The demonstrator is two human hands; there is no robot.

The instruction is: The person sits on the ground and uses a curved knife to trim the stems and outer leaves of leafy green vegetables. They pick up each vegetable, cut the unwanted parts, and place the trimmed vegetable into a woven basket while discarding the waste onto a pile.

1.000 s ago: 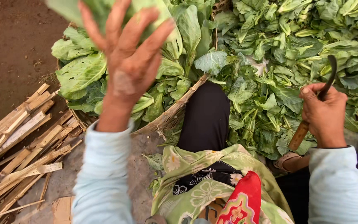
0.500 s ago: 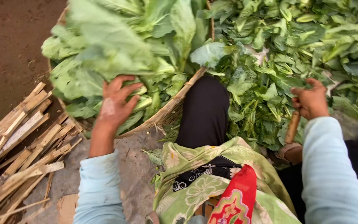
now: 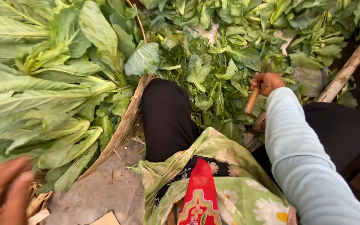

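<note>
- The right hand (image 3: 267, 83) is clenched around the light brown wooden handle (image 3: 251, 101) of a tool; the handle slants down and toward the person from the fist, and the tool's working end is hidden among the leaves.
- Around that fist lies a loose spread of small, dark green cut leaves and stems (image 3: 230, 54), still lying loose on the ground.
- To the left of the grip, beyond the black-trousered knee (image 3: 165, 116), a woven basket with a straw-coloured rim (image 3: 123, 125) is already heaped high with large pale green leaves (image 3: 42, 91).
- The left hand (image 3: 3, 191) sits blurred at the near edge of the basket, fingers loosely bent, holding nothing visible.
- By the look of it, the basket is near full, while much greenery by the tool remains ungathered.
</note>
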